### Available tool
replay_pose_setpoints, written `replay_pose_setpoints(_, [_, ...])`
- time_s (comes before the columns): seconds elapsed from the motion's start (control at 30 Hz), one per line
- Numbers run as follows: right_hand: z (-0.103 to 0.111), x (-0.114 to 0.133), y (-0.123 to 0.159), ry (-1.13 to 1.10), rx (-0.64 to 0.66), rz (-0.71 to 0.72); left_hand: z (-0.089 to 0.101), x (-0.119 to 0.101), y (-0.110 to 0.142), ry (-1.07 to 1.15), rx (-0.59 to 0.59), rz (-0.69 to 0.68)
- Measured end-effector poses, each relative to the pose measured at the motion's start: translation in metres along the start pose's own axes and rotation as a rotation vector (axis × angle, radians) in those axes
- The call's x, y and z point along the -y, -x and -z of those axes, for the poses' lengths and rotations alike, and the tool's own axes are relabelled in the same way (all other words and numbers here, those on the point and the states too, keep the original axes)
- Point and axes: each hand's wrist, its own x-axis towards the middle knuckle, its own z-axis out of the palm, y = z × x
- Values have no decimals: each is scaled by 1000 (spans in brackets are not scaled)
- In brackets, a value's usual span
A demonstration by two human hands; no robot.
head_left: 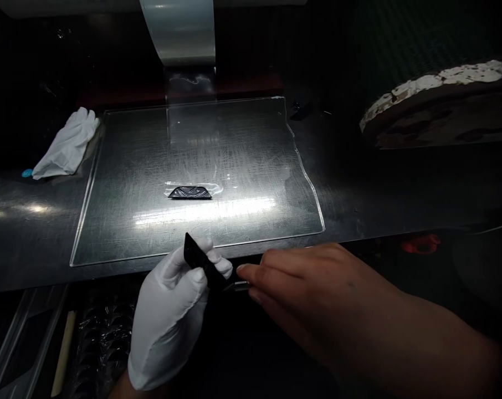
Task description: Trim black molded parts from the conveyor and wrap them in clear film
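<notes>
My left hand (172,302), in a white cloth glove, is closed around a small flat black piece (196,256) with a pointed upper end, held tilted in front of the bench edge. Close to it on the right, my bare right hand (305,293) has its fingers pressed together in a pinch. A thin shiny sliver (240,284) shows at its fingertips, but its kind is too dark to tell. Beyond both hands, a similar black piece (189,193) with slanted ends lies on a clear film on the scratched transparent sheet (255,160).
A wide strip of clear film (188,39) hangs down onto the sheet at the back. To the left lies a white glove (70,141) beside a blue cap (27,173). Below the bench are a plastic tray (103,332) and a wooden stick (63,352); red handles (420,244) show at right.
</notes>
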Motion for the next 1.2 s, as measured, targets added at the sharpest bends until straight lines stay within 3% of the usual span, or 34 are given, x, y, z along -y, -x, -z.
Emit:
replay_pose_setpoints(0.1, [2,-1,2,-120,-41,-22,0,-1,-2,77,59,-4])
replay_pose_setpoints(0.2, [5,-20,2,-165,-185,-29,-1,-3,-4,160,92,-3])
replay_pose_setpoints(0.27, [7,-47,2,-102,-327,-110,-3,-3,-5,193,97,-2])
replay_pose_setpoints(0.37, [8,-102,4,87,-522,-349,-6,0,-5,227,139,-28])
replay_pose_setpoints(0.47, [6,-150,8,217,-652,-483,-6,5,-5,218,201,-83])
replay_pose_setpoints(0.57, [-4,-162,24,270,-772,-481,-5,11,-8,129,301,-142])
replay_pose_setpoints(0.67, [-33,-138,60,151,-992,-392,-6,17,-13,39,425,-229])
replay_pose_setpoints(0.73, [-67,-120,94,-126,-1030,-345,-10,21,-18,2,482,-249])
replay_pose_setpoints(0.8, [-107,-115,129,-448,-949,-553,-17,23,-22,-23,523,-245])
replay_pose_setpoints(0.83, [-127,-119,144,-553,-964,-722,-21,24,-23,-37,546,-236])
replay_pose_setpoints(0.93, [-168,-152,176,-630,-1113,-982,-32,27,-28,-82,612,-234])
replay_pose_setpoints(1.03, [-180,-196,184,-664,-1263,-1052,-36,32,-33,-131,672,-260])
replay_pose_setpoints(1.2, [-171,-243,178,-720,-1335,-1056,-43,37,-32,-213,653,-280])
